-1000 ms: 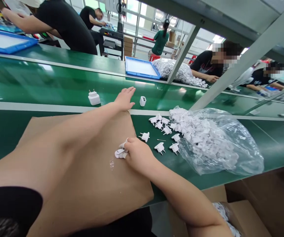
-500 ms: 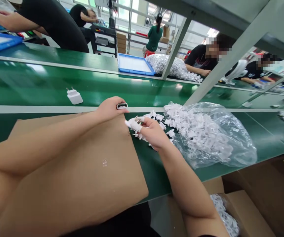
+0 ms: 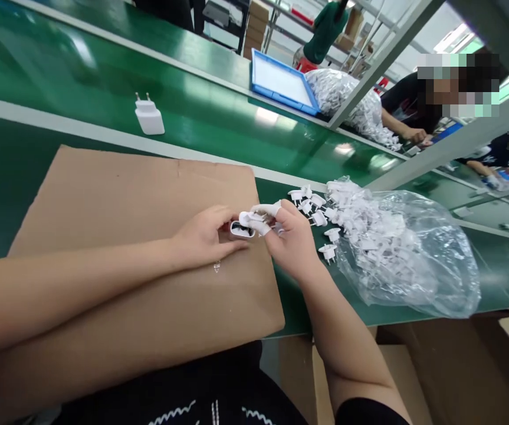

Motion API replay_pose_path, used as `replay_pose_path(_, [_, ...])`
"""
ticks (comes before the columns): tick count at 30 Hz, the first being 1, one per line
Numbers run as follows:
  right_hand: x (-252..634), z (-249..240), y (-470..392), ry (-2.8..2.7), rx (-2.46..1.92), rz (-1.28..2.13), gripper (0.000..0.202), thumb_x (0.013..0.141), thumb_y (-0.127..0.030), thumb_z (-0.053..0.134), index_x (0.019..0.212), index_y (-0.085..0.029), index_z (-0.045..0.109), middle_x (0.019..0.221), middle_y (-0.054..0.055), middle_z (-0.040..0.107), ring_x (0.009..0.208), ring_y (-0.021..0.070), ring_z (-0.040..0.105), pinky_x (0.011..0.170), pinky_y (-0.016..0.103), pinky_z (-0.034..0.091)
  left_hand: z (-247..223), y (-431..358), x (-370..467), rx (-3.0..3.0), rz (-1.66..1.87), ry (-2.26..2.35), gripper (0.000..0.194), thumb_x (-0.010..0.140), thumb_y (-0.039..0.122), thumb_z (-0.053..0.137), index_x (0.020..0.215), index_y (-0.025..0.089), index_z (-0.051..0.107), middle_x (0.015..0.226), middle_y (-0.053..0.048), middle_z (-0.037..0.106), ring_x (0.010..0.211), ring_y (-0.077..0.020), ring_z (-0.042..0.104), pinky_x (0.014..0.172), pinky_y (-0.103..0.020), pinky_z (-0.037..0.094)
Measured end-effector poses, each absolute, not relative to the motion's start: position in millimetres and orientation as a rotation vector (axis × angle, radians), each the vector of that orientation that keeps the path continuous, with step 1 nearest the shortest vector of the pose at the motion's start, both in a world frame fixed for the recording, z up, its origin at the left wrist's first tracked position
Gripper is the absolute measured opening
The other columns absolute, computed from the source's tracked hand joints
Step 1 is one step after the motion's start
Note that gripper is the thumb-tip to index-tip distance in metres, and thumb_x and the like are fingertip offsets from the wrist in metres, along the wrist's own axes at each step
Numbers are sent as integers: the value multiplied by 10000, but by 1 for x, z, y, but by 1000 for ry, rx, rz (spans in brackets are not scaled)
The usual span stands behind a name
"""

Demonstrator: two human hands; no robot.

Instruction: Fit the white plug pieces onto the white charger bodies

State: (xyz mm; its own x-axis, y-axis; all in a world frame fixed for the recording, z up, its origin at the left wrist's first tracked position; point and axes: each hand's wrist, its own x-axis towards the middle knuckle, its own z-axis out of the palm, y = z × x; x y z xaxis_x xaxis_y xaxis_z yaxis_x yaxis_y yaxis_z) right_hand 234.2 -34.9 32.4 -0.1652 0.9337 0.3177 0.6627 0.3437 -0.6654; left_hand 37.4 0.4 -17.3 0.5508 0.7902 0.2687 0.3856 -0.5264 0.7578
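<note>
Over the cardboard sheet, my left hand is closed around a white charger housing, whose open, dark end faces right. My right hand, with white covers on some fingertips, pinches a white plug cap with pins, right at the housing's open end. Whether the cap touches the housing I cannot tell. Loose white plug caps lie on the green table just past my right hand, beside a clear plastic bag full of the same pieces.
A finished-looking white charger with two pins lies on the green conveyor belt. Beyond it are a blue-rimmed tray and another bag of white parts. A co-worker sits across the belt. Cardboard boxes stand below at right.
My left hand has come nearer with the housing, away from the belt's edge. My right hand has lifted a plug cap from the loose pile to the housing. The view has tilted and turned.
</note>
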Motion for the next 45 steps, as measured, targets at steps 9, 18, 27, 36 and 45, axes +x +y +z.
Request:
replay_pose_path(9, [225, 30, -41, -2272, -1424, 228, 299, 847, -80, 519, 1068, -210, 674, 920, 70, 603, 879, 222, 576, 745, 332, 478, -19, 3, 38, 2147, 889, 863, 242, 850, 434, 672, 850, 200, 610, 789, -28, 627, 765, -199, 577, 694, -326, 451])
replay_pose_path(18, [226, 30, -42, -2201, -1401, 205, 242, 903, -146, 516, 1081, -197, 671, 922, 79, 617, 831, 212, 573, 719, 332, 481, -18, 1, 35, 2284, 935, 852, 194, 886, 360, 631, 979, 189, 630, 876, -53, 659, 830, -211, 596, 726, -332, 472])
replay_pose_path(27, [225, 30, -43, -2274, -1420, 140, 245, 898, -128, 508, 1066, -211, 667, 907, 76, 610, 836, 225, 560, 702, 343, 464, -17, 2, 34, 2256, 880, 886, 184, 861, 385, 626, 923, 212, 625, 836, -44, 660, 803, -217, 601, 706, -340, 471])
replay_pose_path(36, [220, 31, -44, -2345, -1499, -18, 231, 795, -29, 489, 858, -202, 628, 846, 75, 581, 786, 222, 488, 654, 327, 397, -17, -4, 37, 2620, 767, 925, 291, 966, 361, 446, 1046, 155, 636, 940, -120, 661, 906, -269, 611, 738, -369, 492])
replay_pose_path(45, [221, 30, -38, -2089, -1534, 418, 147, 798, -86, 562, 801, -191, 665, 838, 39, 575, 740, 166, 513, 626, 284, 384, -11, 2, 36, 2562, 684, 927, 288, 932, 431, 498, 855, 182, 620, 828, -97, 638, 810, -247, 603, 673, -348, 450])
